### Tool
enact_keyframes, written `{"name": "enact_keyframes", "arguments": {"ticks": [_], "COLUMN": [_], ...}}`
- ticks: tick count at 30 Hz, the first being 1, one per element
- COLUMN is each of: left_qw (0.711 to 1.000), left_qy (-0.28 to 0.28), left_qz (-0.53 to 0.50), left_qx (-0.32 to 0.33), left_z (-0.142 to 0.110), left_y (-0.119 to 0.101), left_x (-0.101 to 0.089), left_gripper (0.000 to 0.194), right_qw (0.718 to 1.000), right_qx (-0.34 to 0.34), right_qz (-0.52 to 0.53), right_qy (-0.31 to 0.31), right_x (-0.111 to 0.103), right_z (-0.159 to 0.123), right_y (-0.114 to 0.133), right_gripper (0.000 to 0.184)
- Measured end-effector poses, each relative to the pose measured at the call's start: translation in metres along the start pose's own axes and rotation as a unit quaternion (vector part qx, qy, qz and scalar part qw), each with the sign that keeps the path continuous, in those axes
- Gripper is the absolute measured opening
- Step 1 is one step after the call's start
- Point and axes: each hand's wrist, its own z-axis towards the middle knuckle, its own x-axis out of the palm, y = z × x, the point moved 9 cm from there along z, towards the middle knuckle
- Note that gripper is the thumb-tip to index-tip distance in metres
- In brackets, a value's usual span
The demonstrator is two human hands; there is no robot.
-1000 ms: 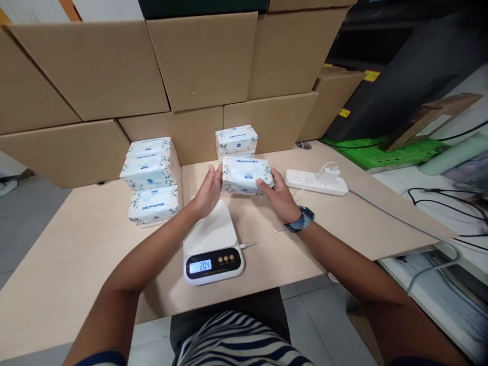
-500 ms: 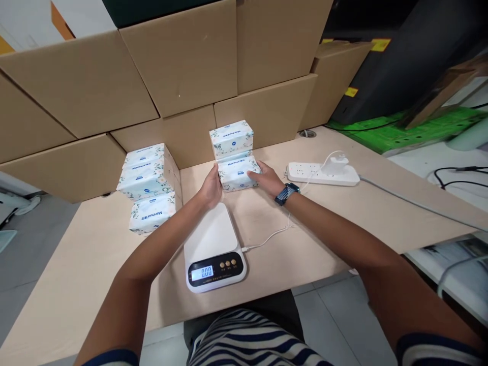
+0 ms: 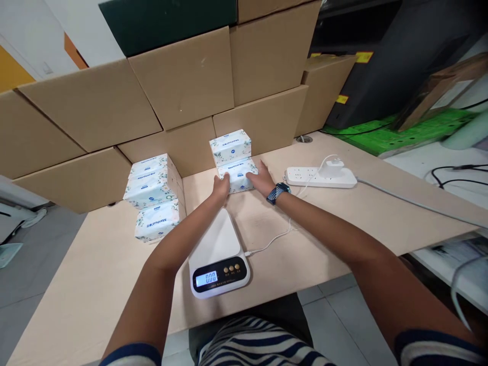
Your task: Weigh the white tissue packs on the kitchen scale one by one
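One tissue pack (image 3: pixel 241 178), white with a floral print and blue lettering, held upright in front of a second pack (image 3: pixel 231 146) near the back of the surface (image 3: pixel 107 274); whether its base touches down cannot be told. Hands, two, bare, both gripping that same pack: left hand (image 3: pixel 221 189) closed on its left end, thumb on the front; right hand (image 3: pixel 262 180) closed on its right end, thumb likewise forward. Watch (image 3: pixel 278 193), one, blue patterned strap, on the right wrist. Kitchen scale (image 3: pixel 215 241), white, nearer the person, partly under the left forearm, bare plate, lit display (image 3: pixel 206 278) reading 0.00, white cord (image 3: pixel 269 247) at its right side. Group of like packs (image 3: pixel 149 188), piled to the left. Power strip (image 3: pixel 305 176), white, to the right, with a plug (image 3: pixel 332 166) fitted. Cardboard boxes (image 3: pixel 183 81), plain brown, stacked as a wall behind.
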Motion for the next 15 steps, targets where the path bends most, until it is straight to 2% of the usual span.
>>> {"name": "enact_keyframes", "arguments": {"ticks": [3, 5, 6, 8, 10, 15], "left_qw": [0.988, 0.965, 0.943, 0.881, 0.828, 0.807], "left_qy": [-0.033, -0.005, 0.021, 0.071, 0.098, 0.137], "left_qz": [0.115, 0.197, 0.253, 0.372, 0.459, 0.499], "left_qx": [0.092, 0.171, 0.214, 0.284, 0.307, 0.286], "left_z": [-0.014, -0.025, -0.030, -0.038, -0.037, -0.025], "left_y": [-0.029, -0.046, -0.052, -0.055, -0.049, -0.039], "left_x": [-0.004, 0.004, 0.012, 0.026, 0.032, 0.033], "left_gripper": [0.088, 0.087, 0.082, 0.077, 0.082, 0.087], "right_qw": [0.990, 0.960, 0.942, 0.918, 0.910, 0.896], "right_qx": [-0.096, -0.165, -0.188, -0.208, -0.220, -0.235], "right_qz": [-0.106, -0.222, -0.273, -0.327, -0.337, -0.346], "right_qy": [0.009, 0.042, 0.058, 0.081, 0.105, 0.151], "right_x": [-0.001, 0.007, 0.011, 0.016, 0.019, 0.022], "right_z": [-0.010, -0.020, -0.025, -0.031, -0.033, -0.031], "right_y": [0.027, 0.041, 0.044, 0.044, 0.043, 0.036], "right_gripper": [0.079, 0.070, 0.068, 0.069, 0.071, 0.078]}}
